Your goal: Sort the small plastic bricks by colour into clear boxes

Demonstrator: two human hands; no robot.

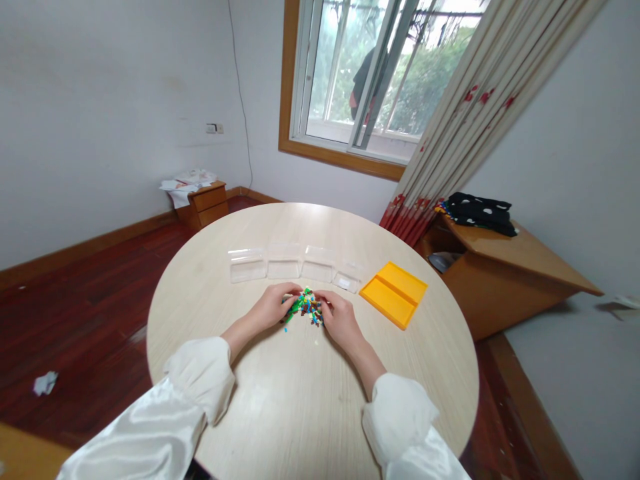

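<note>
A small heap of tiny coloured pieces [309, 309], green, blue, yellow, brown and white, lies on the round table. They look like little building bricks, though they are too small to be sure. My left hand [276, 304] curves around the heap's left side, thumb and fingers apart. On the right side my right hand [340, 315] cups it the same way, fingertips touching the edge of the pieces. Neither hand visibly grips a piece. Just beyond the hands several clear plastic boxes [283, 267] stand in a curved row. A yellow two-part tray [393, 310] sits to their right.
The pale wooden round table [300, 413] carries all this. Behind it are a window [375, 73] and a long curtain [480, 93]. A wooden cabinet [505, 273] with dark cloth on it stands at right, a small drawer unit [210, 202] with papers at back left.
</note>
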